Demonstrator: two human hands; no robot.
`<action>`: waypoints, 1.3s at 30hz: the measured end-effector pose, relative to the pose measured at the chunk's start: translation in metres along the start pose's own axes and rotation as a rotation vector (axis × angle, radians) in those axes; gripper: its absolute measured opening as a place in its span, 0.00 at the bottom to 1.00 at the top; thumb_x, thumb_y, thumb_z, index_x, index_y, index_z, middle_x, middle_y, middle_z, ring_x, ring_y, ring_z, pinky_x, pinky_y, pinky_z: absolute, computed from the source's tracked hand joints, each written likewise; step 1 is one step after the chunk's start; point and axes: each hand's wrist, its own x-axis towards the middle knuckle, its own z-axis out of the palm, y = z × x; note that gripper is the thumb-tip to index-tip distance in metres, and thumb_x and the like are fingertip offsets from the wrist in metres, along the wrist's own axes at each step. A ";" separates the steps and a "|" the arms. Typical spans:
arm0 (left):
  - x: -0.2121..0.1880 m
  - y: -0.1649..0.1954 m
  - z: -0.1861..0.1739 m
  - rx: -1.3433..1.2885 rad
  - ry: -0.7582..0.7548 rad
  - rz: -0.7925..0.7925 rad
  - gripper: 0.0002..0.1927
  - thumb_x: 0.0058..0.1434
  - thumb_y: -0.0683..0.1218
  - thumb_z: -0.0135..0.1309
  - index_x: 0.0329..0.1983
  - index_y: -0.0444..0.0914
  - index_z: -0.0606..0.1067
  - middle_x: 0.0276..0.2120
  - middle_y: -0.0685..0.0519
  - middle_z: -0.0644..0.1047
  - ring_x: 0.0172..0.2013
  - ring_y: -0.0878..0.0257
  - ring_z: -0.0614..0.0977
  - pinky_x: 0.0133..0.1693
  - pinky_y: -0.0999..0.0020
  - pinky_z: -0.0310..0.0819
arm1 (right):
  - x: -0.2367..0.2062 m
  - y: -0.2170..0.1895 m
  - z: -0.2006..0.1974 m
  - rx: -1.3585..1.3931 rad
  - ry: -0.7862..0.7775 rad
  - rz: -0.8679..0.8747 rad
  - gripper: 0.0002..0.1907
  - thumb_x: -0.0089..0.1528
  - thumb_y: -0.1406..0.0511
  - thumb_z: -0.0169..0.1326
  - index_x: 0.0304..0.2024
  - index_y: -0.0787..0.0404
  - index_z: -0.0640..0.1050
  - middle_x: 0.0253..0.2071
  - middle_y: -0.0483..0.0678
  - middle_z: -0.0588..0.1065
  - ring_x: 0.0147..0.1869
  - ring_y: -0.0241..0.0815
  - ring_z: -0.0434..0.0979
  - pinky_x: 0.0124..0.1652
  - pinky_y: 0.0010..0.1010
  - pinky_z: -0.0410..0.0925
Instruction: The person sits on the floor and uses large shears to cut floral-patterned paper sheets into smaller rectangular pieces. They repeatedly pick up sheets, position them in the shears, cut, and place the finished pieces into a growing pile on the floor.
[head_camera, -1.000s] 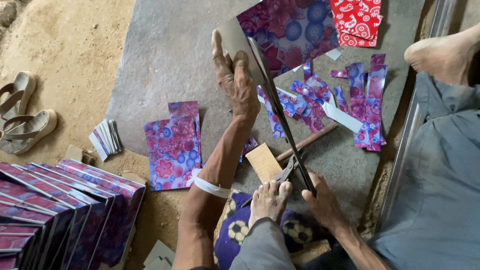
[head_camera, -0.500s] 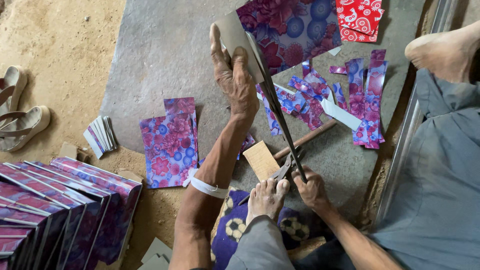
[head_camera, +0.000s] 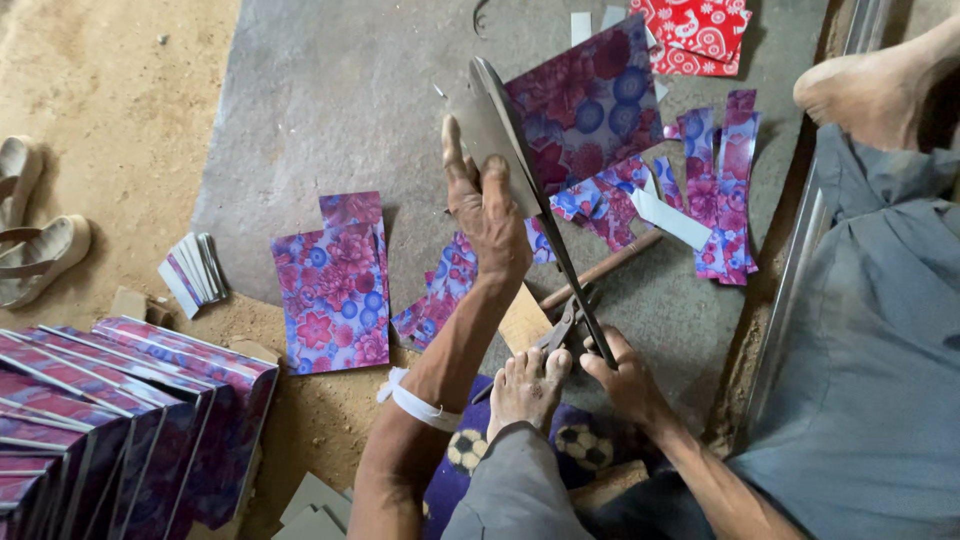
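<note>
The left hand (head_camera: 488, 205) reaches out over the grey mat (head_camera: 330, 110), fingers spread flat against the bare grey back of a large sheet (head_camera: 590, 100) whose front shows blue and purple flowers — it holds the sheet tilted up on edge near the mat's far side. The right hand (head_camera: 625, 375) sits near the mat's near edge, fingers closed around the handle of long shears (head_camera: 545, 235), whose dark blades run up along the sheet's edge toward the far side. A bare foot (head_camera: 525, 385) rests just beside the right hand, its toes touching the shears' lower handle, and a white band (head_camera: 415, 405) circles the left wrist.

A cut floral panel (head_camera: 335, 285) lies flat toward the mat's left edge. Narrow floral offcuts (head_camera: 715, 190) are scattered near the right edge, with a white strip (head_camera: 670, 218) among them, and a red patterned sheet (head_camera: 700, 35) lies at the far right corner. A wooden stick (head_camera: 600, 270) and a small wooden block (head_camera: 523, 320) lie near the shears. Off the mat, on the sandy ground — a row of folded floral pieces (head_camera: 120, 400) stands at the lower left, and sandals (head_camera: 35, 250) lie at the left.
</note>
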 end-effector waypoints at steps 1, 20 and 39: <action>-0.003 -0.003 0.000 -0.029 -0.004 -0.024 0.35 0.72 0.38 0.43 0.81 0.40 0.52 0.61 0.43 0.72 0.52 0.63 0.75 0.56 0.66 0.73 | 0.003 0.005 0.000 0.007 -0.026 -0.003 0.19 0.59 0.60 0.54 0.50 0.62 0.74 0.39 0.54 0.76 0.45 0.50 0.78 0.47 0.42 0.71; -0.038 -0.001 -0.110 0.758 -0.186 -0.324 0.36 0.62 0.59 0.56 0.66 0.33 0.68 0.47 0.46 0.76 0.44 0.59 0.78 0.44 0.61 0.75 | 0.031 0.008 -0.036 -0.091 -0.082 -0.065 0.34 0.59 0.42 0.48 0.57 0.59 0.73 0.45 0.55 0.76 0.45 0.49 0.80 0.37 0.42 0.78; -0.075 0.013 -0.190 1.120 -0.288 -0.373 0.28 0.61 0.57 0.59 0.55 0.32 0.72 0.37 0.44 0.80 0.37 0.56 0.81 0.40 0.59 0.75 | 0.352 -0.080 -0.061 -1.193 -0.112 -0.554 0.44 0.48 0.49 0.72 0.59 0.65 0.72 0.60 0.62 0.66 0.64 0.62 0.64 0.54 0.59 0.63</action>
